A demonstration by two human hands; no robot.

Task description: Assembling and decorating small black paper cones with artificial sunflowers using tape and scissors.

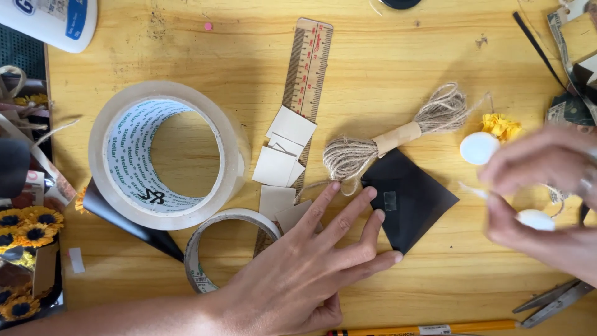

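Note:
My left hand lies flat on the wooden table, fingers spread, fingertips touching the left edge of a folded black paper square that carries a small clear tape piece. At the right my right hand is blurred and grips a small white roll, with a thin white strip stretched out to its left. A white round cap sits just above that hand. Beside the black paper lies a bundle of jute twine.
A large clear tape roll and a smaller roll stand at left. Small beige card squares lie over a wooden ruler. Scissors, a pencil, a yellow paper flower and sunflower decorations are around.

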